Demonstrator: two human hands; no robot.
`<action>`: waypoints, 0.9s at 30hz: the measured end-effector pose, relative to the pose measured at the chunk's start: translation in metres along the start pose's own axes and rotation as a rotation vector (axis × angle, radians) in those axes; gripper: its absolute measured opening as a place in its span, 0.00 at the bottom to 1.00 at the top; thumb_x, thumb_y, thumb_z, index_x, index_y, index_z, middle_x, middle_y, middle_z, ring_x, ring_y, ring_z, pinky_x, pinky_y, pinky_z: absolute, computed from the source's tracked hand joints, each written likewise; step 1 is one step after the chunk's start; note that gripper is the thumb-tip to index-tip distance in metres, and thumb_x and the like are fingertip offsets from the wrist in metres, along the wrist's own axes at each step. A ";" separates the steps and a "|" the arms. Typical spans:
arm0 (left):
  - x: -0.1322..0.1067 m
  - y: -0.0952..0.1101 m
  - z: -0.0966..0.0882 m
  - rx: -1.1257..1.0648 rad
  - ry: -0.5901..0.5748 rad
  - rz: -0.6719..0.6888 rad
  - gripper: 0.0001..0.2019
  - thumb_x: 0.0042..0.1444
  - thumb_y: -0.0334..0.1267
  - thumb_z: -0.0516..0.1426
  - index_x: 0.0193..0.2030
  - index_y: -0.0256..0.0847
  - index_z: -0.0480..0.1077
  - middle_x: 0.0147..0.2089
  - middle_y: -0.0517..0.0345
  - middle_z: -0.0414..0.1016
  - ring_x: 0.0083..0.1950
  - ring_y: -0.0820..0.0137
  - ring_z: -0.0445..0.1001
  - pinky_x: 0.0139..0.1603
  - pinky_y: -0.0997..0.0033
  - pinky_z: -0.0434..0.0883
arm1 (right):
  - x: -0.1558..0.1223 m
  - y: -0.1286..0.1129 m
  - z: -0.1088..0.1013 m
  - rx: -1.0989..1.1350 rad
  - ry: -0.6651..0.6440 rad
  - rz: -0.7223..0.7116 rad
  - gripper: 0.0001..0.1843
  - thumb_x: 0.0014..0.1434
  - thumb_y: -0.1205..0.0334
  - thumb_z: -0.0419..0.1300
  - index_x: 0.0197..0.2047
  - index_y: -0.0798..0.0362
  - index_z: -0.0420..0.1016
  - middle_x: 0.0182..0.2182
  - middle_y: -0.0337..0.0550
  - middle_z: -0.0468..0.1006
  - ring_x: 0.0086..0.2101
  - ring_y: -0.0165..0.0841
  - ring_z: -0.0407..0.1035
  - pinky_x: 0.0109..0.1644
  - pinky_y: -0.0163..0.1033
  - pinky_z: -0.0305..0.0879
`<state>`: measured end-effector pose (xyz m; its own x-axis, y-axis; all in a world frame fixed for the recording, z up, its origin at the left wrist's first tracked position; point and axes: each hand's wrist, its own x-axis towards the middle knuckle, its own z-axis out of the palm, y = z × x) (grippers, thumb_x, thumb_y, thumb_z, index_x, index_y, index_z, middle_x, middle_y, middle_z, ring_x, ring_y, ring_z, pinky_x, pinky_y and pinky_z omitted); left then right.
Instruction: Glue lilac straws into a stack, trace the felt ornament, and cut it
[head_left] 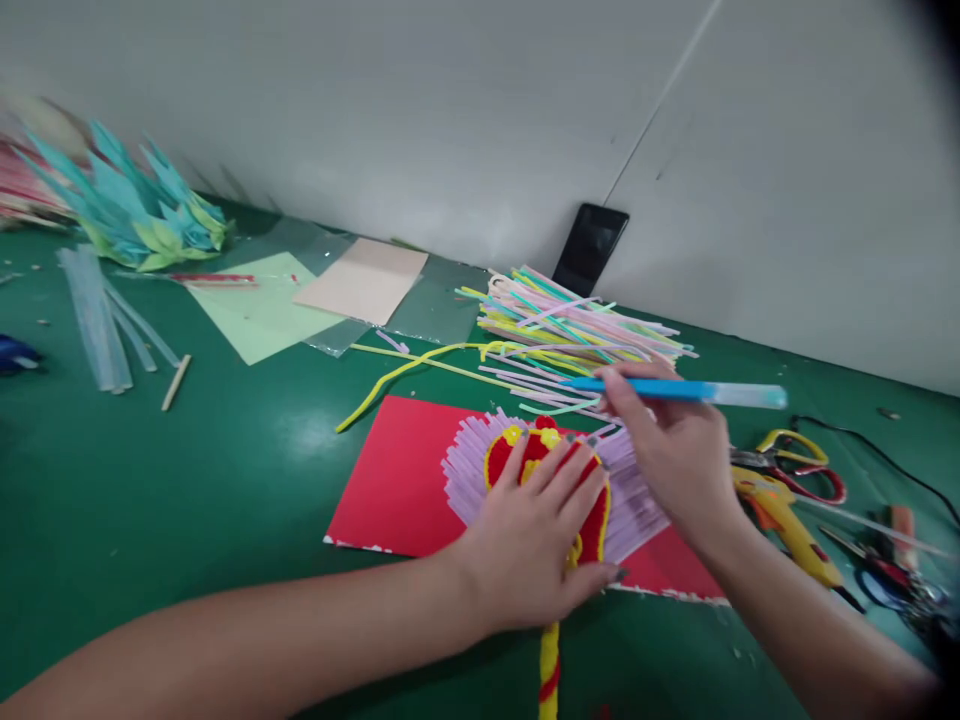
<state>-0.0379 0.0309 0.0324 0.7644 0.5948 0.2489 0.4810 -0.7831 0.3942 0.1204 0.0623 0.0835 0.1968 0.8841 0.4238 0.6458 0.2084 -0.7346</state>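
Observation:
My left hand (541, 535) lies flat with fingers spread on a red and yellow pipe-cleaner shape (592, 530) that rests on a fan of lilac straws (469, 465). Both sit on a red card (397, 475) on the green table (225, 480). My right hand (679, 450) is closed around a blue pen-like tool (675, 390), held level just above the straws, its pale end pointing right.
A heap of pastel straws (570, 325) and a yellow pipe cleaner (397, 375) lie behind the card. Scissors (795, 470) and a yellow tool (791, 520) are at the right. Paper sheets (262, 305), clear sticks (97, 315) and teal paper leaves (142, 215) lie left. A phone (590, 248) leans on the wall.

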 end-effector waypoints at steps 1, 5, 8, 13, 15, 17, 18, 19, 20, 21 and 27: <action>0.002 -0.004 -0.011 0.019 0.053 -0.008 0.30 0.64 0.54 0.45 0.66 0.36 0.57 0.69 0.46 0.56 0.70 0.54 0.49 0.68 0.41 0.44 | -0.003 -0.002 -0.010 -0.017 0.045 0.019 0.12 0.59 0.51 0.59 0.38 0.50 0.76 0.29 0.39 0.77 0.31 0.32 0.72 0.42 0.41 0.68; 0.020 -0.042 -0.059 -0.011 0.075 -0.062 0.14 0.64 0.33 0.47 0.47 0.34 0.73 0.49 0.48 0.75 0.54 0.63 0.69 0.57 0.61 0.64 | -0.020 -0.010 -0.043 0.017 0.229 0.128 0.14 0.58 0.49 0.60 0.41 0.49 0.77 0.29 0.39 0.76 0.32 0.33 0.72 0.41 0.43 0.69; 0.035 -0.081 -0.078 -0.193 -0.088 -0.017 0.09 0.60 0.33 0.54 0.41 0.38 0.76 0.40 0.54 0.76 0.42 0.69 0.72 0.45 0.70 0.67 | -0.037 -0.017 -0.048 0.069 0.281 0.200 0.15 0.58 0.48 0.60 0.40 0.50 0.77 0.27 0.39 0.76 0.29 0.33 0.72 0.37 0.41 0.70; 0.054 -0.122 -0.068 -0.497 -0.407 0.023 0.10 0.54 0.36 0.60 0.42 0.39 0.77 0.37 0.57 0.76 0.37 0.73 0.70 0.36 0.76 0.63 | -0.065 -0.025 -0.015 0.108 0.096 0.210 0.14 0.60 0.51 0.58 0.31 0.53 0.74 0.19 0.36 0.71 0.22 0.29 0.68 0.27 0.34 0.66; 0.058 -0.128 -0.060 -0.537 -0.448 0.042 0.11 0.53 0.37 0.61 0.43 0.39 0.77 0.37 0.57 0.75 0.36 0.73 0.70 0.36 0.77 0.63 | -0.074 -0.025 0.005 0.156 -0.014 0.203 0.12 0.61 0.53 0.57 0.33 0.53 0.73 0.18 0.36 0.71 0.22 0.30 0.69 0.27 0.34 0.67; 0.060 -0.131 -0.053 -0.570 -0.465 0.067 0.11 0.53 0.37 0.61 0.42 0.38 0.77 0.36 0.58 0.74 0.36 0.73 0.70 0.36 0.77 0.63 | -0.079 -0.023 0.025 0.218 -0.071 0.164 0.10 0.62 0.55 0.57 0.35 0.53 0.73 0.20 0.37 0.73 0.22 0.29 0.69 0.27 0.35 0.68; 0.060 -0.133 -0.049 -0.589 -0.475 0.079 0.11 0.52 0.37 0.61 0.42 0.38 0.77 0.35 0.58 0.73 0.36 0.73 0.69 0.36 0.77 0.63 | -0.081 -0.022 0.034 0.230 -0.086 0.142 0.10 0.62 0.56 0.57 0.36 0.53 0.73 0.22 0.38 0.74 0.23 0.30 0.70 0.29 0.36 0.69; 0.060 -0.135 -0.046 -0.607 -0.481 0.088 0.11 0.52 0.37 0.61 0.42 0.37 0.77 0.35 0.58 0.72 0.36 0.73 0.69 0.36 0.77 0.63 | -0.082 -0.021 0.041 0.232 -0.093 0.118 0.09 0.61 0.57 0.57 0.37 0.53 0.74 0.24 0.40 0.76 0.25 0.31 0.71 0.31 0.37 0.70; 0.060 -0.137 -0.043 -0.624 -0.485 0.095 0.12 0.52 0.38 0.61 0.43 0.37 0.77 0.34 0.58 0.71 0.35 0.73 0.69 0.35 0.76 0.63 | -0.083 -0.020 0.046 0.226 -0.099 0.096 0.08 0.61 0.58 0.57 0.37 0.53 0.74 0.27 0.41 0.77 0.27 0.32 0.72 0.34 0.38 0.71; 0.060 -0.139 -0.041 -0.641 -0.488 0.101 0.13 0.52 0.38 0.62 0.43 0.37 0.77 0.34 0.59 0.70 0.35 0.73 0.68 0.35 0.76 0.63 | -0.083 -0.019 0.050 0.214 -0.101 0.073 0.07 0.61 0.59 0.58 0.37 0.53 0.74 0.29 0.43 0.78 0.29 0.33 0.73 0.35 0.39 0.72; 0.058 -0.147 -0.027 -0.720 -0.511 0.111 0.13 0.52 0.38 0.62 0.43 0.37 0.75 0.30 0.62 0.67 0.31 0.75 0.65 0.32 0.77 0.61 | -0.087 -0.016 0.056 0.027 -0.121 -0.098 0.05 0.61 0.65 0.56 0.37 0.52 0.74 0.29 0.42 0.79 0.29 0.32 0.74 0.33 0.36 0.72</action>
<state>-0.0757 0.1859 0.0132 0.9716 0.2334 -0.0384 0.1375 -0.4250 0.8947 0.0521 0.0059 0.0287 0.0424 0.9026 0.4285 0.6368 0.3061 -0.7077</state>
